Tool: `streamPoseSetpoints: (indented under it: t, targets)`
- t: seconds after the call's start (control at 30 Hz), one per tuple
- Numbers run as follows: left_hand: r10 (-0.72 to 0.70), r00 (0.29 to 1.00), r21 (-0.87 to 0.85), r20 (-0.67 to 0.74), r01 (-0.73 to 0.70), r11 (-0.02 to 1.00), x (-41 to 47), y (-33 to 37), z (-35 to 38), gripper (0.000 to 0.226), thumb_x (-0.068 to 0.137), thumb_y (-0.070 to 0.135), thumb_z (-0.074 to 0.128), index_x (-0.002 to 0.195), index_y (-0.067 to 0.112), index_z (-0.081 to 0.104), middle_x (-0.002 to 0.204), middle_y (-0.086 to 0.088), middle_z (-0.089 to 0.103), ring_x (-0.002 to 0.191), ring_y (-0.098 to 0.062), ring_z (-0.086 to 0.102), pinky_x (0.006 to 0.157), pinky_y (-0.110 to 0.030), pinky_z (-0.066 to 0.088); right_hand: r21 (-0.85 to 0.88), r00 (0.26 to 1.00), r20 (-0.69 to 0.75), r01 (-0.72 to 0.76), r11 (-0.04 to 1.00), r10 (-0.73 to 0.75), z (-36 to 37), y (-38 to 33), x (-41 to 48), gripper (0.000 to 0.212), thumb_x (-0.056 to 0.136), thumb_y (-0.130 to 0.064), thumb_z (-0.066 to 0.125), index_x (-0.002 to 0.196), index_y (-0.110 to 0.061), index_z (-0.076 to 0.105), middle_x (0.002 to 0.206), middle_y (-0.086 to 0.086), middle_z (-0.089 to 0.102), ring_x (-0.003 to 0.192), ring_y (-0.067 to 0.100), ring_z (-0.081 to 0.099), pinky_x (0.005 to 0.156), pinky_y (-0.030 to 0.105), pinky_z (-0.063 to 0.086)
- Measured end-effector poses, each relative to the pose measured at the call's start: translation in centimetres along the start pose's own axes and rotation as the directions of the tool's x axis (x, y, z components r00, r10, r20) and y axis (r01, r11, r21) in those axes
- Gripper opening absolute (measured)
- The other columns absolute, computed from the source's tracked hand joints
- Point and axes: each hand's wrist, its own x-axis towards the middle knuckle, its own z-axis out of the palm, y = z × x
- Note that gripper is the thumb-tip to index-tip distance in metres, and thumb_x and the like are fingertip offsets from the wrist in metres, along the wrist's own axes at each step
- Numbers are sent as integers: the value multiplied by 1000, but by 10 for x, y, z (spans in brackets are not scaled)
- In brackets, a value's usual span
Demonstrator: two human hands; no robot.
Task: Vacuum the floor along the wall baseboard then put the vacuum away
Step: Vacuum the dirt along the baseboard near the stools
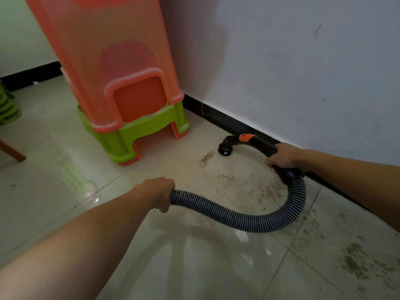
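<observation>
My right hand (pixel 283 155) grips the curved black vacuum handle (pixel 257 144), which has an orange patch on top. Its round nozzle (pixel 225 149) points down at the tile floor, close to the black baseboard (pixel 218 115). A ribbed grey hose (pixel 238 217) loops from the handle's cuff down and left to my left hand (pixel 161 192), which holds the hose's near part. Brown dust and crumbs (pixel 255 189) lie scattered on the tiles beside the baseboard, with a small patch just left of the nozzle. The vacuum's body is out of view.
A tall stack of orange and green plastic stools (pixel 129 109) stands in the corner left of the nozzle. More green stools (pixel 6 107) sit at the left edge, with a wooden leg (pixel 13 151) below them. More dirt (pixel 357 263) lies at the lower right.
</observation>
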Motion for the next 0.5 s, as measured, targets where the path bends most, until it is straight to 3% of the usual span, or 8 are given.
streamPoseSetpoints:
  t: [0.23, 0.5]
  targets:
    - [-45, 998, -34, 38, 47, 998, -4, -26, 14, 34, 70, 18, 73, 99, 20, 55, 95, -1, 64, 88, -20, 65, 73, -31, 54, 94, 996, 84, 36, 995, -44, 16, -18, 14, 32, 75, -9, 71, 104, -4, 58, 90, 21, 70, 72, 32, 68, 62, 35, 58]
    - [-20, 999, -63, 42, 23, 998, 0, -23, 15, 33, 66, 19, 79, 90, 23, 55, 87, 1, 63, 84, -20, 65, 70, -31, 53, -18, 979, 171, 119, 993, -114, 15, -26, 4, 31, 74, -12, 72, 101, -14, 58, 91, 18, 71, 81, 33, 71, 65, 36, 59]
